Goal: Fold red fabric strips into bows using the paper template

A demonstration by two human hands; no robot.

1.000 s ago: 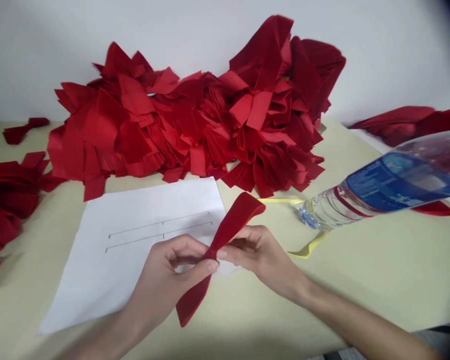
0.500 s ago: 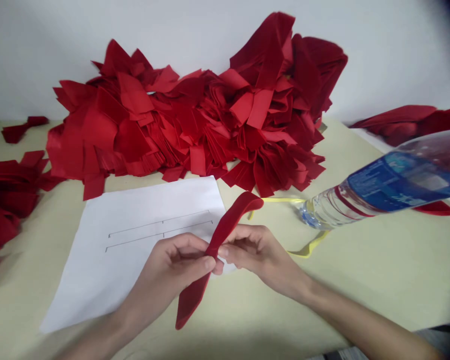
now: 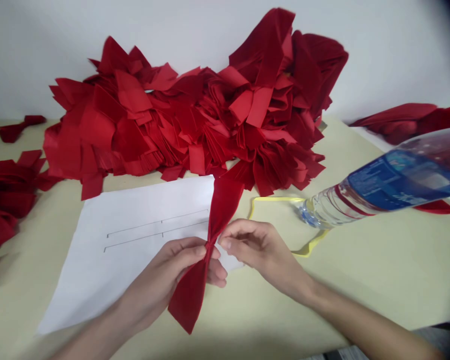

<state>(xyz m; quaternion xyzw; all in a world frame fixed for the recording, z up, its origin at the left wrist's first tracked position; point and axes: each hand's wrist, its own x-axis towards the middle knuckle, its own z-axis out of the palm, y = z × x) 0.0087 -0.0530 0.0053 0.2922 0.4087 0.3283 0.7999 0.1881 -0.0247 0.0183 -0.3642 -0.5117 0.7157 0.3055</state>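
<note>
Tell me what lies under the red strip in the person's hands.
Below the red fabric strip lies the right edge of a white paper sheet; the lower tail hangs over the pale tabletop. Whatever is directly beneath the strip is hidden.

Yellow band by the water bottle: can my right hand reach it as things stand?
Probably yes. The yellow band lies on the table just past the right hand, with nothing in between; the water bottle only crosses its far part.
</note>
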